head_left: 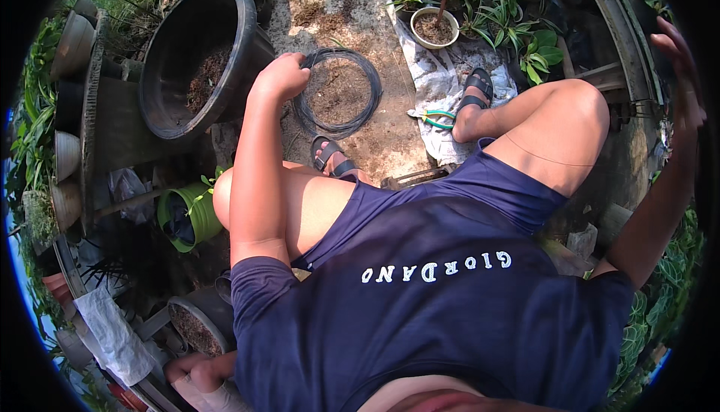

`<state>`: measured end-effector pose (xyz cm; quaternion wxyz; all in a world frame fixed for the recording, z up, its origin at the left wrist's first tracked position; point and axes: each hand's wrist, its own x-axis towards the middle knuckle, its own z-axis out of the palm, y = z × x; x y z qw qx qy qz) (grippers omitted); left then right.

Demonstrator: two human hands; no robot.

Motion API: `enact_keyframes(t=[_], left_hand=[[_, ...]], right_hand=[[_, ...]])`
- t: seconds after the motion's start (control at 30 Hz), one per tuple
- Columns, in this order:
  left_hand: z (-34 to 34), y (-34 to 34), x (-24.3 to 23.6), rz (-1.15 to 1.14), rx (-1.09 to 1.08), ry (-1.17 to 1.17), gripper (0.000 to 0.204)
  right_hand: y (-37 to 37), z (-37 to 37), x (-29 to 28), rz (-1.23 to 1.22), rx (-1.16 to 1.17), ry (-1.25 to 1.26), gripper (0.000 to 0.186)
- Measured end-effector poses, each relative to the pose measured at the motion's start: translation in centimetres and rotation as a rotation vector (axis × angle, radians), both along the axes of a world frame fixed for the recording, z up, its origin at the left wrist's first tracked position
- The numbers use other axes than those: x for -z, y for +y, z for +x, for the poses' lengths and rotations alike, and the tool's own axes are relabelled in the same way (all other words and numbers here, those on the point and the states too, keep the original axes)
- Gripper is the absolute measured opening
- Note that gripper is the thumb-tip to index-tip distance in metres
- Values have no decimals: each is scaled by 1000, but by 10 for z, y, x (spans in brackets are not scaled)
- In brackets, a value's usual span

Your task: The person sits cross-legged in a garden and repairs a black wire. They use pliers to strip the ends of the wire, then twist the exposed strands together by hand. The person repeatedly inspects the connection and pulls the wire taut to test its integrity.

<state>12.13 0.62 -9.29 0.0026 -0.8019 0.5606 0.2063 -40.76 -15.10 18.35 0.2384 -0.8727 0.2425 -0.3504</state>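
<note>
One coil of dark wire (pixel 375 88) sits over the bare ground ahead of you, near your left sandal (pixel 324 154) and the large black pot (pixel 259 46). Your left hand (pixel 283 76) is at its upper left edge, fingers curled closed on the loops, tips hidden. Your right hand (pixel 681 63) is raised, well apart, near the view's edge; fingers look partly extended. Whether they pinch anything: cannot tell. Thin dark line (pixel 544 158) across your right thigh: strand or shadow, undetermined. Green-handled pliers (pixel 427 116) lie on the white sheet (pixel 433 88), out of both hands.

Step, as judged: handling the coil, possibly drawing out a length. Next move probably calls for your left fingers to hold the loops together while your right controls any free end; loose loops could spring or tangle.
</note>
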Motion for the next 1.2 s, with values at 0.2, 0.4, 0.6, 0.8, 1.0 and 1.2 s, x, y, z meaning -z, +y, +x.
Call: enact_keyframes(t=[0.2,0.4,0.6,0.8,1.0,1.2], left_hand=[[-44,9,-86,-365,-41,548,43],[-58,13,-126,-643,-96,1322,65],[-34,17,-147,-728,-232,1557,28],[12,33,-169,-746,-395,1030,23],[55,37,-153,-680,-629,525,25],[83,63,-153,-892,-855,429,17]], right_hand=[[7,145,86,942,-536,-384,25],[78,259,133,1087,-565,-188,16],[106,319,177,1100,-720,-207,16],[-23,347,301,1237,-264,-289,11],[-115,321,535,1135,389,263,11],[-124,338,603,673,545,779,14]])
